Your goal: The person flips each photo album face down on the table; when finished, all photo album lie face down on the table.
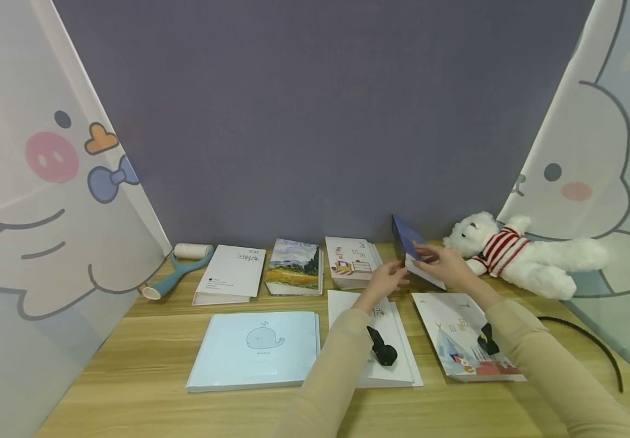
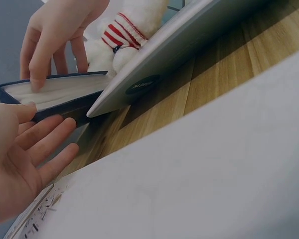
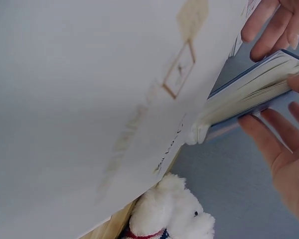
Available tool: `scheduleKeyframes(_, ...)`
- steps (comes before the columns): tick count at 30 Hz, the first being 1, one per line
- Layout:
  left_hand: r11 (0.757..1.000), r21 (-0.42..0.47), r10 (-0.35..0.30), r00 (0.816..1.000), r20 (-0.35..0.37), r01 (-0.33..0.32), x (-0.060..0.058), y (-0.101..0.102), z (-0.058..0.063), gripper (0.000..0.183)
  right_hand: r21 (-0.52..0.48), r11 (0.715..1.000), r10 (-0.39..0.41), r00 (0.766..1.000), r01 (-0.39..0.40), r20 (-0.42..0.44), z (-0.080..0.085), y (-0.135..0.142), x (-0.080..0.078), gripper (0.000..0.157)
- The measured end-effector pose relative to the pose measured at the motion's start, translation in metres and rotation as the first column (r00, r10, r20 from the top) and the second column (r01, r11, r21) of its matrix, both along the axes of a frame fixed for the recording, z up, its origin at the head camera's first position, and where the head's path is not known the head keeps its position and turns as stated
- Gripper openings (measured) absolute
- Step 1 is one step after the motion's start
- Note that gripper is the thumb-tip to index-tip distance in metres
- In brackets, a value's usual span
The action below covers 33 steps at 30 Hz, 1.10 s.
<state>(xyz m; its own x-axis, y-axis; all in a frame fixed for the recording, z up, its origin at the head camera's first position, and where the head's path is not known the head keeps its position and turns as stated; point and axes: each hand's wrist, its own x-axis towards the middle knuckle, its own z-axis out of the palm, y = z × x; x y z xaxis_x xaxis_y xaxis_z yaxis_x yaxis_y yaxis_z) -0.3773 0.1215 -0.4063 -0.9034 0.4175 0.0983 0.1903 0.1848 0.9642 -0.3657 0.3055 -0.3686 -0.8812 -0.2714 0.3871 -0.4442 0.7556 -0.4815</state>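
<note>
Toward the back right, a book with a dark blue cover (image 1: 409, 236) stands tilted and partly open between both hands. My left hand (image 1: 385, 281) pinches its near left corner; in the left wrist view the thumb lies at the cover's edge and the other fingers spread below. From the other side my right hand (image 1: 443, 264) grips the book, its thumb against the page block (image 3: 259, 82) and its fingers on the outside of the cover. Beneath the forearms lie a white book (image 1: 402, 371) and a white book with a tent picture (image 1: 457, 347).
A white plush bear (image 1: 556, 255) in a striped top lies at the right. Along the back are a lint roller (image 1: 175, 277), a white book (image 1: 233, 271), a landscape-painted book (image 1: 293, 267) and another illustrated book (image 1: 350, 261). A light blue whale folder (image 1: 255, 359) lies in front; a black cable (image 1: 588, 337) curves at the right.
</note>
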Motion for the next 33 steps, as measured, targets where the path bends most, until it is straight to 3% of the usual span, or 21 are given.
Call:
scheduleKeyframes(7, 0.999, 0.041, 0.036, 0.999, -0.001, -0.036, -0.002, 0.001, -0.001, 0.049, -0.042, 0.999, -0.001, 1.000, 0.000, -0.029, 0.002, -0.007, 0.003, 0.048)
scheduleKeyframes(13, 0.996, 0.031, 0.088, 0.992, -0.092, -0.086, -0.005, 0.002, -0.001, 0.039, -0.035, 0.999, 0.003, 1.000, -0.004, -0.031, 0.002, -0.010, 0.002, 0.046)
scheduleKeyframes(20, 0.984, -0.016, 0.170, 0.968, -0.183, -0.175, -0.005, -0.003, 0.001, 0.037, -0.046, 0.999, -0.011, 1.000, 0.011, -0.007, 0.002, -0.010, 0.002, 0.046)
scheduleKeyframes(25, 0.974, 0.038, 0.226, 0.952, -0.205, -0.223, -0.005, -0.005, 0.003, 0.034, -0.081, 0.997, 0.000, 0.999, 0.002, 0.036, 0.004, -0.012, 0.003, 0.052)
scheduleKeyframes(33, 0.961, 0.117, 0.273, 0.928, -0.256, -0.250, -0.002, -0.005, 0.005, 0.034, -0.099, 0.993, 0.067, 0.998, -0.068, -0.019, 0.009, -0.018, 0.004, 0.064)
